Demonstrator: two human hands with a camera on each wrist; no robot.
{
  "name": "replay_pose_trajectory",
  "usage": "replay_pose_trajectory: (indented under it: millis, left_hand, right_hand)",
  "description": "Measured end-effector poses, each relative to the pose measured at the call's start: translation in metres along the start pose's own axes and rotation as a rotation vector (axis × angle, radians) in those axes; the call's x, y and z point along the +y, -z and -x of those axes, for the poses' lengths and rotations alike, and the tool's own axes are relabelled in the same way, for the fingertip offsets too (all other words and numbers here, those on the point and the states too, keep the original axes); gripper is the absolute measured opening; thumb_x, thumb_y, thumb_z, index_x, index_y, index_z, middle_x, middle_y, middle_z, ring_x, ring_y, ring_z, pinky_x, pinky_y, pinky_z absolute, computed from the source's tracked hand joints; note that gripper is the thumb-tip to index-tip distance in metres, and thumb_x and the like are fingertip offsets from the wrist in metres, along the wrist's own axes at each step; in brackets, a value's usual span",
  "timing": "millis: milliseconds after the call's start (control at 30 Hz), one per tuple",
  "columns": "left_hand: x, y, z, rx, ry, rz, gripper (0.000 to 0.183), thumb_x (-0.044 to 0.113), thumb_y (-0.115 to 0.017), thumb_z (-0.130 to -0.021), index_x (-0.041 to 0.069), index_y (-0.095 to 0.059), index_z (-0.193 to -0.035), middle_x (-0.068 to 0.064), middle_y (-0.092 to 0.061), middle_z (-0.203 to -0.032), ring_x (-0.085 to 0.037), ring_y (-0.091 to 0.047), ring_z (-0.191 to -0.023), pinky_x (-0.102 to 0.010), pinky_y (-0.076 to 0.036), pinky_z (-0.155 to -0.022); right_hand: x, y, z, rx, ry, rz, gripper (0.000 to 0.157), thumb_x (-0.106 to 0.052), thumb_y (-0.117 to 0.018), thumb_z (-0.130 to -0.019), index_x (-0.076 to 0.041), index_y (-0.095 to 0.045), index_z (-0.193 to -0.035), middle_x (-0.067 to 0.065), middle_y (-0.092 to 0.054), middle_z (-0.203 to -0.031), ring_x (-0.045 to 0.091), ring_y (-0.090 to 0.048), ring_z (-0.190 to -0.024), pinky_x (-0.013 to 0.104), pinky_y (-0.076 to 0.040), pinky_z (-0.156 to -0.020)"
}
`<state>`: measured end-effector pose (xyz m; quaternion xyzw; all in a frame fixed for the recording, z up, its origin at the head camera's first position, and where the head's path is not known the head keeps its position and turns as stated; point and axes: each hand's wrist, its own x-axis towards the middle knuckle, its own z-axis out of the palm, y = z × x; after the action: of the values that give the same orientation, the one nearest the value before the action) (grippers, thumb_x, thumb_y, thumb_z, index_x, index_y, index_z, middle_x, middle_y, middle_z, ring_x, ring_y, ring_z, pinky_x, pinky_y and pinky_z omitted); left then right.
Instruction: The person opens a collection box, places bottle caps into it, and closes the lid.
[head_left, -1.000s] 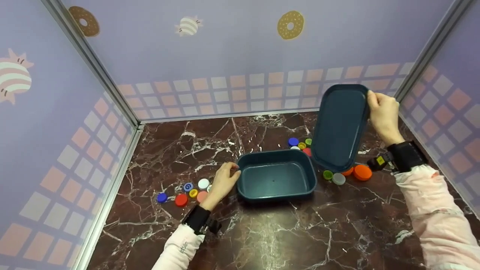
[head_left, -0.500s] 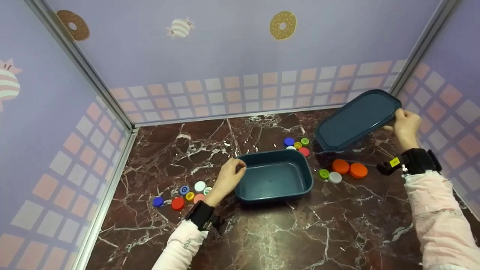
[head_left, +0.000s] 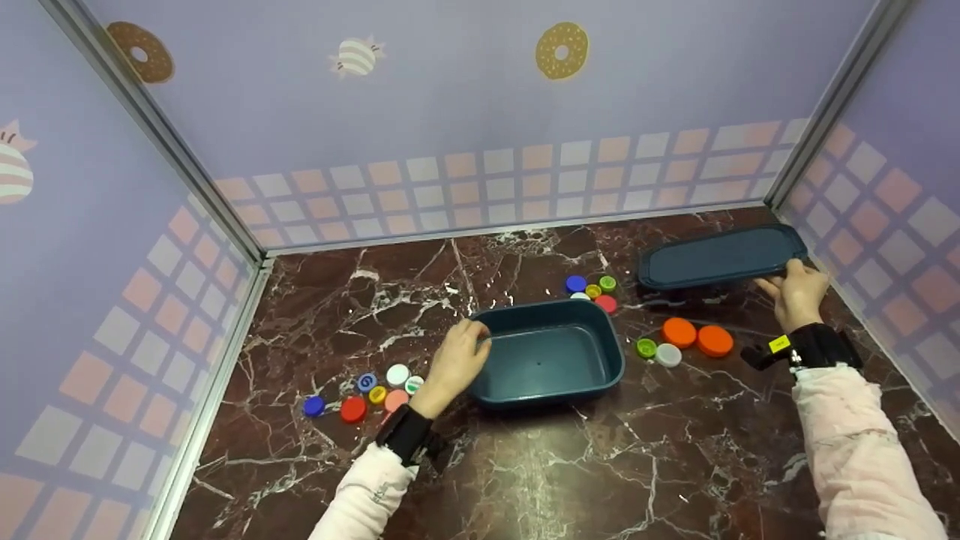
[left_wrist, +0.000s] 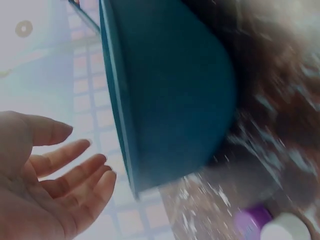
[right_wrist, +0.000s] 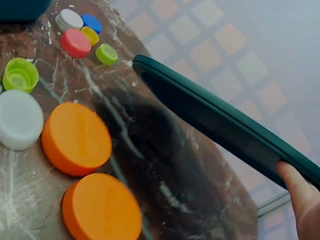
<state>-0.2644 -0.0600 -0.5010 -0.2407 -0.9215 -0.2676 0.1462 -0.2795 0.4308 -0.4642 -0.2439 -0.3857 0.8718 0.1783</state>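
Note:
In the head view a dark teal box (head_left: 540, 360) without its lid stands on the marble tabletop. My left hand (head_left: 456, 360) hovers at its left rim; the left wrist view shows the loosely bent fingers (left_wrist: 75, 180) apart from the box wall (left_wrist: 170, 95). At the far right, my right hand (head_left: 801, 294) pinches the near right edge of the matching lid (head_left: 724, 256). The right wrist view shows the lid (right_wrist: 215, 115) tilted above the table, with its shadow beneath and my thumb on its underside.
Bottle caps lie in groups: several left of the box, including a red cap (head_left: 353, 409); several behind its right end, including a blue cap (head_left: 576, 284); and others at its right, including an orange cap (head_left: 715, 340). Purple walls (head_left: 450, 97) enclose the table.
My right hand has carried the lid rightward and then lowered it from near upright to almost flat. The caps at the right are uncovered. My left hand stays by the box rim.

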Motion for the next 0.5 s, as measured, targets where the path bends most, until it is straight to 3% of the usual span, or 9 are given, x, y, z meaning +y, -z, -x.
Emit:
replay_pose_trajectory:
  millis: [133, 300, 367, 500]
  left_hand:
    - [-0.016, 0.005, 0.007, 0.039, 0.084, -0.024, 0.013, 0.006, -0.063, -0.081, 0.001, -0.056, -0.091, -0.010, -0.050, -0.084, -0.028, -0.051, -0.078, -0.038, -0.043, -0.066]
    - [-0.029, 0.006, 0.015, 0.107, 0.191, -0.085, 0.023, 0.009, -0.065, -0.081, -0.003, -0.049, -0.092, -0.016, -0.049, -0.082, -0.034, -0.054, -0.073, -0.043, -0.044, -0.061]
    - [-0.032, 0.005, 0.018, 0.102, 0.231, -0.100, 0.026, 0.013, -0.065, -0.082, -0.002, -0.045, -0.091, -0.017, -0.050, -0.079, -0.036, -0.055, -0.069, -0.045, -0.044, -0.057]
    - [-0.033, 0.003, 0.023, 0.028, 0.300, -0.091, 0.025, 0.022, -0.059, -0.088, 0.002, -0.044, -0.084, -0.017, -0.053, -0.069, -0.037, -0.057, -0.060, -0.046, -0.043, -0.049]
  right_hand:
    - [0.006, 0.009, -0.004, 0.015, -0.020, -0.003, 0.055, -0.012, -0.029, -0.096, -0.006, 0.000, -0.142, 0.005, -0.009, -0.147, 0.026, -0.028, -0.122, 0.033, -0.041, -0.080]
    - [0.009, 0.017, -0.006, 0.016, -0.023, -0.007, 0.057, -0.013, -0.025, -0.097, -0.012, 0.011, -0.141, -0.003, 0.005, -0.147, 0.025, -0.015, -0.128, 0.031, -0.038, -0.084]
    - [0.011, 0.020, -0.006, 0.015, -0.030, -0.014, 0.057, -0.014, -0.023, -0.097, -0.013, 0.013, -0.141, -0.005, 0.008, -0.146, 0.024, -0.013, -0.129, 0.030, -0.037, -0.085]
    - [0.015, 0.024, -0.008, 0.027, -0.046, -0.016, 0.056, -0.015, -0.022, -0.097, -0.016, 0.015, -0.140, -0.006, 0.009, -0.146, 0.023, -0.010, -0.129, 0.029, -0.036, -0.086]
